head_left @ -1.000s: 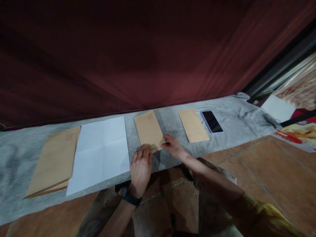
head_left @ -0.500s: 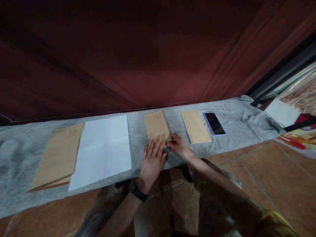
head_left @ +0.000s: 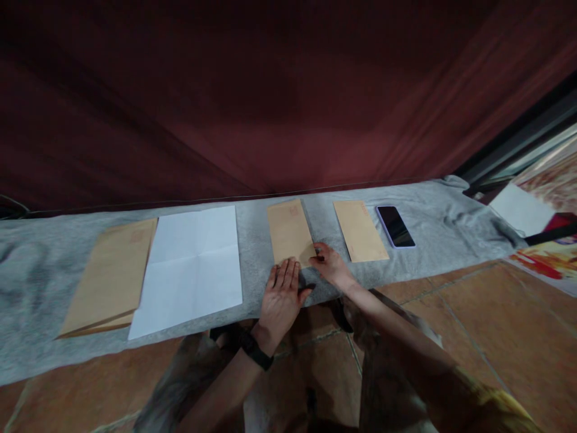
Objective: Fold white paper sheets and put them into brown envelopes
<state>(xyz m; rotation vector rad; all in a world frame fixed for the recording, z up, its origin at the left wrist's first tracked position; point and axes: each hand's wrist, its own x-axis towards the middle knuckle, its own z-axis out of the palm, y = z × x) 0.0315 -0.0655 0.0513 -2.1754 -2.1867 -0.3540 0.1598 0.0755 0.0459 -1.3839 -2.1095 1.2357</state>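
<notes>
A brown envelope (head_left: 289,231) lies lengthwise on the grey cloth (head_left: 40,252). My left hand (head_left: 282,296) rests flat just below its near end, fingers stretched out and tips touching the edge. My right hand (head_left: 330,263) pinches the envelope's near right corner with curled fingers. A second brown envelope (head_left: 359,229) lies to the right, with a dark phone (head_left: 395,225) beside it.
An unfolded white sheet (head_left: 192,264) lies left of the hands, and a stack of larger brown envelopes (head_left: 110,278) lies further left. A dark red curtain (head_left: 270,90) hangs behind the cloth. Tiled floor (head_left: 496,313) spreads in front, with my knees below.
My left hand slid from the envelope's near left corner to flat below its near end. The envelope's lifted near edge now lies flat. The view shifted slightly.
</notes>
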